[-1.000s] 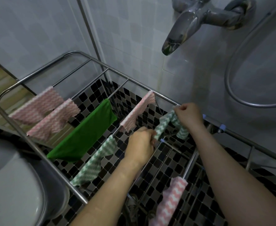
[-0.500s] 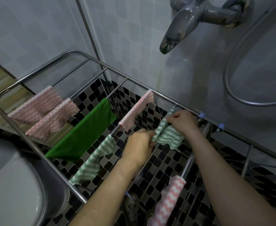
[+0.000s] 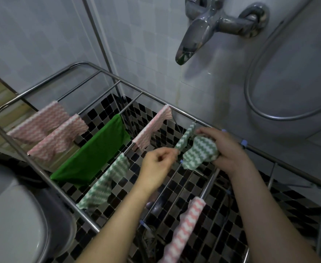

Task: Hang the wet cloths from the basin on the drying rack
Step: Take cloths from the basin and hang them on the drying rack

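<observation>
From the head view, both hands work above the drying rack point(image 3: 42, 179), over a bare rod between the hung pink zigzag cloth point(image 3: 154, 130) and the rack's right end. The green-and-white cloth point(image 3: 199, 152) is held between them, not yet draped. The left hand point(image 3: 155, 166) pinches its near end between thumb and fingertips. The right hand point(image 3: 226, 149) curls its fingers round the bunched bulk, just beside the far rail. A narrow twisted strip of the cloth runs from the left hand's pinch up and away toward that rail, so its long axis follows the rods, near-left to far-right. Most of the fabric lies on the right hand's side, so that hand is probably the one to let it out while the left keeps the corner taut. Lowering it should lay it astride the rod. The plain green cloth point(image 3: 93, 154) and another green-and-white one point(image 3: 106, 183) already hang to the left.
</observation>
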{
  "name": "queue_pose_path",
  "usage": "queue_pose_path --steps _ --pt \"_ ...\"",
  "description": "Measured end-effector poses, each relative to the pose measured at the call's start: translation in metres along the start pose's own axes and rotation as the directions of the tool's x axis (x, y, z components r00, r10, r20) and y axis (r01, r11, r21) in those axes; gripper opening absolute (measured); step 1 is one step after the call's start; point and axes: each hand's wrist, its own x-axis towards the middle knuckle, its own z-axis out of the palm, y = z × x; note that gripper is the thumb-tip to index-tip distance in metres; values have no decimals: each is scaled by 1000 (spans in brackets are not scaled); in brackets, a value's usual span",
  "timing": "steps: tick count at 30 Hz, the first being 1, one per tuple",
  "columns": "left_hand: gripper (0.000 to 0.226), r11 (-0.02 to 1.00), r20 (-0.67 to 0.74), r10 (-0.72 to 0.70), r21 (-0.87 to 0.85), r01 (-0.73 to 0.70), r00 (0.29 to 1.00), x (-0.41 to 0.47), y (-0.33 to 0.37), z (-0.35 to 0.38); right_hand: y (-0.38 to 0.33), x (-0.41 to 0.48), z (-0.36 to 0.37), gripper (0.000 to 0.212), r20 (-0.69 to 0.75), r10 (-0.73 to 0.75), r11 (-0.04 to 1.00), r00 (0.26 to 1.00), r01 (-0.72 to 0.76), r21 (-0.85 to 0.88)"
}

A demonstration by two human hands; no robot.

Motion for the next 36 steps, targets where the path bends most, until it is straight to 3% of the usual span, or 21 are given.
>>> queue_pose_path --steps 2,5,9,12,15,18,21,23,26,28,31,32,34,36 --pt "21 964 100 -104 -235 125 990 -12 5 5 9 -16 1 9 103 32 986 994 -48 158" --pt "45 926 194 -204 -280 253 960 -25 6 7 19 -39 8 13 211 29 949 977 -93 300" --pt "34 836 192 -308 -413 362 932 -39 5 7 25 -61 14 16 234 2 919 972 -94 383" --pt "20 816 47 -289 -510 271 956 -45 5 4 30 -73 14 15 254 -10 931 967 -84 356" --pt "15 892 -126 -163 -443 91 979 -54 12 2 34 -82 9 23 224 -55 962 973 -8 272" --pt "21 919 -220 -6 -386 -81 976 -61 26 -1 37 -88 0 27 203 -94 992 975 75 99" --pt "23 910 -228 99 -373 -180 969 -72 44 -1 38 -99 -9 34 211 -114 981 971 144 -132" --pt "27 915 -202 146 -344 -210 968 -72 51 -3 36 -102 -10 42 208 -84 906 975 161 -392" --pt "32 944 -95 218 -230 -235 971 -76 61 -5 29 -110 -16 64 213 -119 575 970 242 -781" --pt "35 957 -13 240 -163 -239 971 -79 65 -6 24 -117 -16 72 308 -259 510 915 401 -761" --pt "37 960 54 255 -130 -247 965 -81 70 -2 15 -125 -2 52 408 -394 693 824 558 -457" --pt "37 957 33 273 -109 -268 961 -80 70 -1 14 -124 4 38 383 -443 723 810 576 -381" --pt "36 945 -42 311 -90 -313 950 -80 71 0 13 -127 12 17 276 -566 672 777 628 -392" --pt "37 935 -107 326 -111 -337 939 -80 73 -1 14 -129 14 9 223 -609 655 761 641 -399"
